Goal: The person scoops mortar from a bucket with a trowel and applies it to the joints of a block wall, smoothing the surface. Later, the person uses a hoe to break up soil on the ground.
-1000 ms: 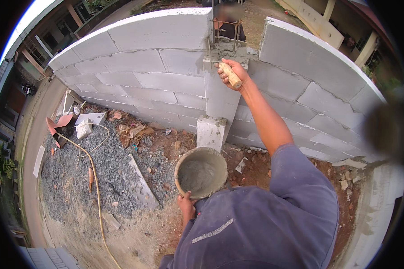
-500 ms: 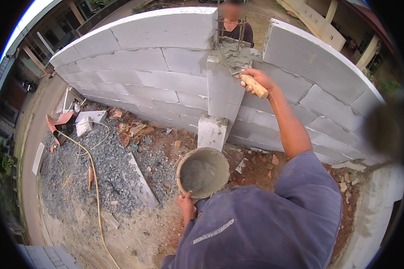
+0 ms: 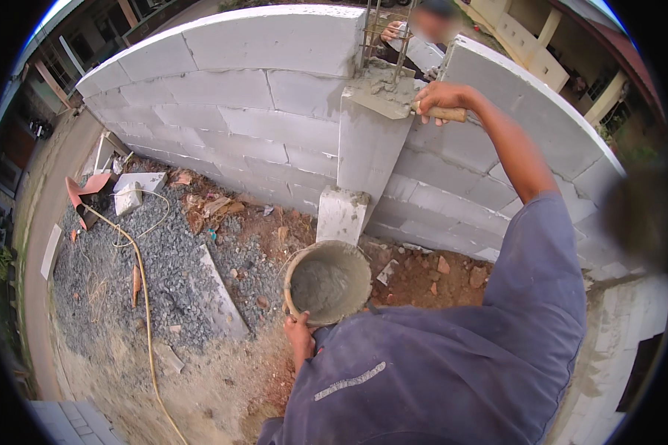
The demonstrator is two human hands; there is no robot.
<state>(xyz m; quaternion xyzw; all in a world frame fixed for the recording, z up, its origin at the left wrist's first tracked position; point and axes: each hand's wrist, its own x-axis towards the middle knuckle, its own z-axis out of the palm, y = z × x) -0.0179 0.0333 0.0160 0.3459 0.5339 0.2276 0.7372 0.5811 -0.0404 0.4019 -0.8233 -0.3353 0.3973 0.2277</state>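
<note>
My right hand (image 3: 439, 102) is closed around the wooden handle of a trowel (image 3: 451, 114). Its mortar-coated blade lies against the front top edge of a grey column (image 3: 371, 152) in the block wall. Wet mortar (image 3: 384, 80) covers the column's top, around upright steel bars (image 3: 402, 53). Down by my body, my left hand (image 3: 300, 337) grips the rim of a round bucket (image 3: 358, 278), which is tilted and holds grey mortar (image 3: 319, 285). My left fingers are partly hidden behind the rim.
The pale block wall (image 3: 200, 111) runs to both sides of the column. Behind it, a co-worker's hand (image 3: 392, 31) is beside a white slab (image 3: 421, 53). A white block (image 3: 341, 213) stands below the column. Gravel (image 3: 171, 274), a hose (image 3: 147, 304) and a board (image 3: 224, 297) lie to the left.
My right hand has turned the trowel handle sideways, bringing the blade to the column's front edge. The co-worker has shifted right, with a white slab now showing. My left hand keeps the bucket.
</note>
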